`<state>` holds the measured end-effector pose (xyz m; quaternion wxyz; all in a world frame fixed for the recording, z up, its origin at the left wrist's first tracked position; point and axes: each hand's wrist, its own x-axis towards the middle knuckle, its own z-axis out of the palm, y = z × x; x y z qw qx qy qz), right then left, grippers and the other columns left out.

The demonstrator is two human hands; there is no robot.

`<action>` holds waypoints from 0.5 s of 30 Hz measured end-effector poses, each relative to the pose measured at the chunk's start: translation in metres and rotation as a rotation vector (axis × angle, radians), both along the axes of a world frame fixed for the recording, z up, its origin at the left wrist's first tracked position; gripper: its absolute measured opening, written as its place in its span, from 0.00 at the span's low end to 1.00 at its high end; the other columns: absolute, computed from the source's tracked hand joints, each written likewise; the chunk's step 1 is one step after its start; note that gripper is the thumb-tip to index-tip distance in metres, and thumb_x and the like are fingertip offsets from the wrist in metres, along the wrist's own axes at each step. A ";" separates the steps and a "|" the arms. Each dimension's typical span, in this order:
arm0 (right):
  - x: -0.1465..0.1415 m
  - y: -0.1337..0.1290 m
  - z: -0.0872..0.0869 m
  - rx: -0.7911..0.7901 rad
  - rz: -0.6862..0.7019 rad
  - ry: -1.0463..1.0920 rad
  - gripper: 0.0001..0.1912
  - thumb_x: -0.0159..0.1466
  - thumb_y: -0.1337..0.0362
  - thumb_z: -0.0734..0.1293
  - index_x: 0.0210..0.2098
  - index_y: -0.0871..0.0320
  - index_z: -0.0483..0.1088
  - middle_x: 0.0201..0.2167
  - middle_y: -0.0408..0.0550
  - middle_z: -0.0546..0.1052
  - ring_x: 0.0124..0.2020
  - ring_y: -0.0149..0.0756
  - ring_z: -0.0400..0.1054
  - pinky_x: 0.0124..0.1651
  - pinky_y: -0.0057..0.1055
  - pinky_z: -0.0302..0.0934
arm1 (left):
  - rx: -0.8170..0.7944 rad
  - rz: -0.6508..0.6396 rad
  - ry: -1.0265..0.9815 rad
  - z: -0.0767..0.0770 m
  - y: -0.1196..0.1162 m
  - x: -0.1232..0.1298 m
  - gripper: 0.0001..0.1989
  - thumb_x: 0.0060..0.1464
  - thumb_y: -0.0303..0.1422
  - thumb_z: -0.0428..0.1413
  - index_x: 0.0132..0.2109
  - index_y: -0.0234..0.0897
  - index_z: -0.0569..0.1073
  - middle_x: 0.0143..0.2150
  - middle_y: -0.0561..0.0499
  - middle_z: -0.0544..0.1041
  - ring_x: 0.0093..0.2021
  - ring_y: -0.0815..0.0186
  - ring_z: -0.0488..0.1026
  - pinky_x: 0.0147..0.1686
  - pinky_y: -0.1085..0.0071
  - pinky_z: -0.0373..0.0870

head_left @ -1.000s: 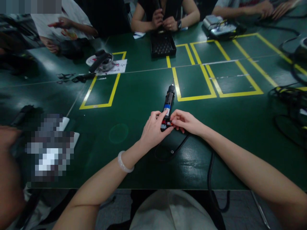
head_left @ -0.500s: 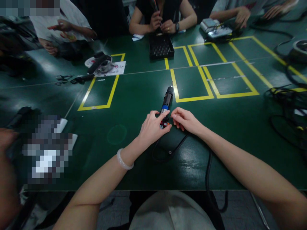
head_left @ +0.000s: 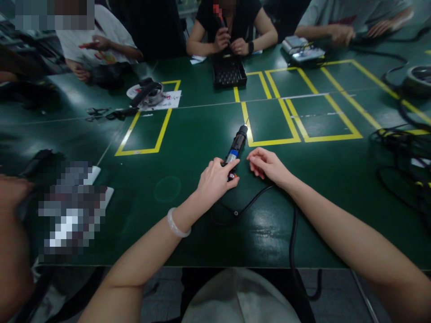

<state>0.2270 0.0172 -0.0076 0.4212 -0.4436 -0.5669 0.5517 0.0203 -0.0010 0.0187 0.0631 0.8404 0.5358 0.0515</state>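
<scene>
Right hand (head_left: pixel 268 166): farther from the power tool, half-curled; whether empty, can't tell.
Left hand (head_left: pixel 215 181): gripping its rear, likely steadying; next calls for firm hold.
Power tool (head_left: pixel 238 142): on table (head_left: pixel 202 130).

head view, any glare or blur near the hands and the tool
Head view: pale glare on the green tabletop, nearer the wearer than the right hand; head view: left hand and black tool fairly clear, though small parts beneath that hand are hard to make out; head view: co-worker's hand at upper right looks smeared.
</scene>
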 end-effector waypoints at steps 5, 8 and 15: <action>0.005 0.004 -0.002 -0.058 0.022 0.039 0.10 0.65 0.58 0.66 0.38 0.59 0.66 0.22 0.39 0.70 0.17 0.25 0.62 0.13 0.20 0.53 | -0.012 0.017 0.074 0.002 0.008 -0.017 0.29 0.60 0.45 0.56 0.67 0.55 0.64 0.52 0.43 0.67 0.49 0.55 0.69 0.43 0.64 0.70; 0.007 0.005 -0.004 -0.079 0.028 0.060 0.09 0.65 0.59 0.65 0.39 0.59 0.67 0.22 0.40 0.71 0.17 0.25 0.62 0.13 0.20 0.53 | -0.014 0.053 0.112 0.004 0.014 -0.035 0.29 0.60 0.46 0.55 0.67 0.56 0.63 0.53 0.43 0.67 0.50 0.54 0.70 0.43 0.64 0.70; 0.006 0.005 -0.006 -0.086 0.032 0.044 0.07 0.66 0.61 0.66 0.38 0.59 0.68 0.22 0.40 0.71 0.17 0.25 0.62 0.14 0.20 0.53 | 0.002 0.200 0.136 0.004 0.036 -0.102 0.29 0.60 0.47 0.53 0.68 0.56 0.63 0.55 0.43 0.67 0.52 0.52 0.70 0.47 0.62 0.70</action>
